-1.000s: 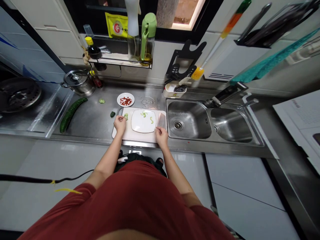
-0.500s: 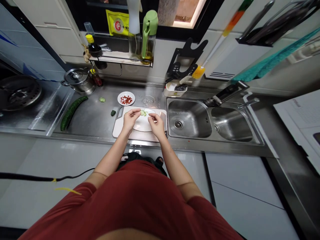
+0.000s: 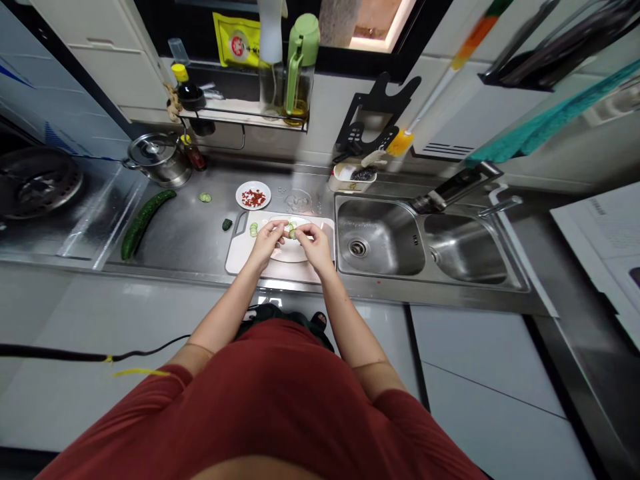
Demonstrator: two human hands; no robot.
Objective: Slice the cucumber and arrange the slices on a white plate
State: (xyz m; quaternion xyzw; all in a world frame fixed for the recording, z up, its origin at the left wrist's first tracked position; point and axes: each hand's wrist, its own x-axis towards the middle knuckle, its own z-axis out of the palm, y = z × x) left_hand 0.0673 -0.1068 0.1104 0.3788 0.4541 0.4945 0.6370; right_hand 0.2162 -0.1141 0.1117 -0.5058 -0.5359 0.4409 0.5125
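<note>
Over a white oval plate (image 3: pixel 289 256) on a white cutting board (image 3: pixel 239 259), my two hands meet with fingertips close together. Thin cucumber slices (image 3: pixel 292 231) show between them. My left hand (image 3: pixel 270 243) is closed in a pinch at the slices' left side; its fingertips partly cover them. My right hand (image 3: pixel 315 247) pinches a slice from the right with thumb and forefinger. More cucumber slices (image 3: pixel 253 230) lie on the board left of my left hand. The hands hide part of the plate.
A whole cucumber (image 3: pixel 145 221), a few slices (image 3: pixel 205 197) and a dark green cucumber end (image 3: pixel 227 225) lie on the steel counter. Behind the board stands a small plate (image 3: pixel 240 203) of chopped red pieces. A double sink (image 3: pixel 380 237) is at right, a lidded pot (image 3: pixel 165 163) at back left.
Both hands have come closer together, my left hand slightly right, with the slices now between their fingertips. Slices on the board's left side have come into view.
</note>
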